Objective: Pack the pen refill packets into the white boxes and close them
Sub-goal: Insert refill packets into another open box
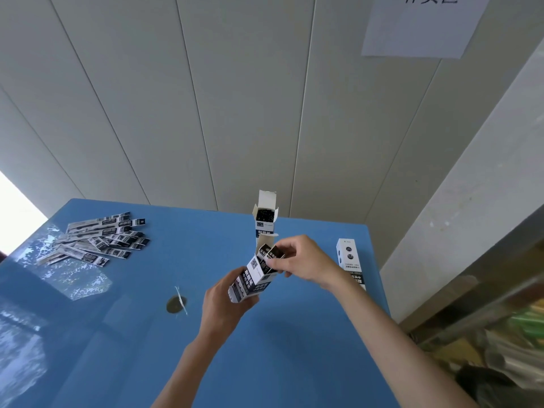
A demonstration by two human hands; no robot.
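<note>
Head view. The left hand (225, 301) gripped the lower body of a white box (253, 278), fingers curled round it, holding it tilted above the blue table (147, 334). The right hand (297, 260) pinched at the box's open mouth, its fingertips on a side flap or on the packet ends just inside; which of the two could not be told. A second box (265, 216) stood upright at the far edge, its lid flap raised and dark refill tips showing. A third, closed box (350, 263) lay at the right, partly behind the right wrist. Loose refill packets (97, 240) lay fanned at the far left, well apart from both hands.

Risks, as judged: the tilted box could spill its contents if the left grip slackened; a side flap folded over protruding packets might crease or fail to tuck; a careless reach could topple the upright open box.

Hidden or unclear: the count of packets inside the held box, its bottom closure, the printed text, and the small round object (176, 304) near the table's middle.
</note>
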